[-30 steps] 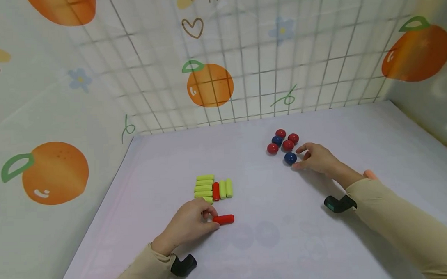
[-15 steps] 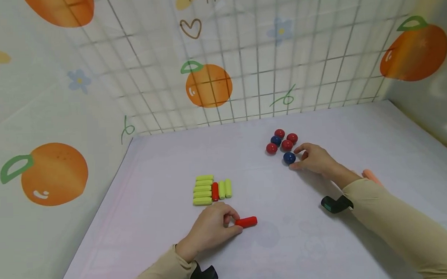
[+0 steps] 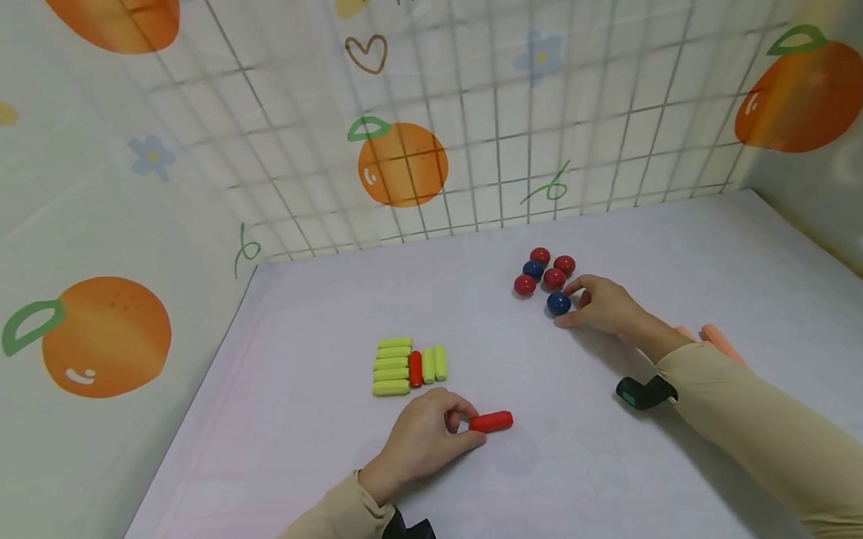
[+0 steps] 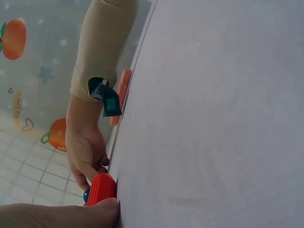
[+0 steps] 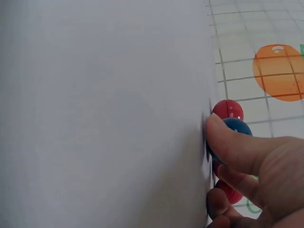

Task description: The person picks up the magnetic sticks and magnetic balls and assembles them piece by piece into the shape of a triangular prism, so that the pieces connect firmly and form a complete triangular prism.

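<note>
My left hand [image 3: 430, 436] pinches the end of a short ribbed red stick [image 3: 494, 422] between thumb and fingers, low over the table; the left wrist view shows the stick [image 4: 102, 187] by the thumb. Up the table, my right hand [image 3: 604, 305] has thumb and forefinger round a glossy blue ball [image 3: 559, 303]. In the right wrist view the thumb lies against that ball [image 5: 237, 126]. Behind it sit several red balls [image 3: 554, 279] and another blue ball [image 3: 533, 270]. Beyond my left hand lie several yellow-green sticks [image 3: 391, 388] and one upright-laid red stick [image 3: 416, 369].
Salmon-coloured sticks [image 3: 722, 343] lie partly hidden behind the right forearm. A white table [image 3: 318, 297] meets a gridded curtain [image 3: 484, 141] printed with oranges at the back. Black wrist cameras [image 3: 646, 392] stick out from the cuffs.
The left hand has carried its red stick rightward, away from the yellow-green sticks, uncovering the nearest one. The right hand has closed in slightly on the blue ball, which stays in place.
</note>
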Tool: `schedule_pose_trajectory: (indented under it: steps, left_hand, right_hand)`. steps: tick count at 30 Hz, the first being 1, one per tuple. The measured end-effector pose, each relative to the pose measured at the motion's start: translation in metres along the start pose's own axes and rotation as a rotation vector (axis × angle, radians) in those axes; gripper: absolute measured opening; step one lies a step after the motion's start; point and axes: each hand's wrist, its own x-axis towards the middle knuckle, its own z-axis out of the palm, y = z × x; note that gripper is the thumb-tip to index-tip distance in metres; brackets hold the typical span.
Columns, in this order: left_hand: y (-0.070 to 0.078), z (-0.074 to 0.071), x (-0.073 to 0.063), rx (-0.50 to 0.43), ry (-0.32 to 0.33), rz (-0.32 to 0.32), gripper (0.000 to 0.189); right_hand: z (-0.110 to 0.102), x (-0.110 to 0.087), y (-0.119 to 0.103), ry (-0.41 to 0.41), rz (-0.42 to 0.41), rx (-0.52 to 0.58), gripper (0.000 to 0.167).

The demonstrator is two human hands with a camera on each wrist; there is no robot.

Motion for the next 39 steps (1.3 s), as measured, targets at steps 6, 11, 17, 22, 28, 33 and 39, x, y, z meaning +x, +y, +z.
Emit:
schedule_pose_trajectory:
  steps: [6,11,17,22,28,33,39]
  left_hand:
    - [0.004,0.003,0.002,0.013,-0.001,-0.005,0.020]
    - [0.006,0.004,0.004,0.025,-0.012,-0.008,0.021]
    - [0.007,0.006,0.006,0.032,-0.003,0.004,0.020]
    - [0.007,0.007,0.008,0.029,0.006,0.016,0.019]
    - [0.008,0.003,0.013,0.036,0.009,0.024,0.019]
    - [0.008,0.003,0.014,0.034,0.005,0.022,0.019]
    - [0.008,0.007,0.012,0.028,-0.002,0.016,0.020]
  right_hand:
    - [0.001,-0.001,0.000,0.004,-0.008,-0.001,0.062]
    - [0.002,-0.002,-0.001,0.005,0.003,-0.002,0.064]
    - [0.003,-0.004,-0.001,0.001,0.017,-0.005,0.064]
    - [0.003,-0.019,-0.003,-0.067,0.002,0.030,0.061]
    - [0.011,-0.053,-0.014,-0.144,-0.056,0.038,0.057]
    - [0.025,-0.081,-0.015,-0.174,-0.133,0.060,0.050]
    - [0.039,-0.095,-0.018,-0.172,-0.206,0.037,0.043]
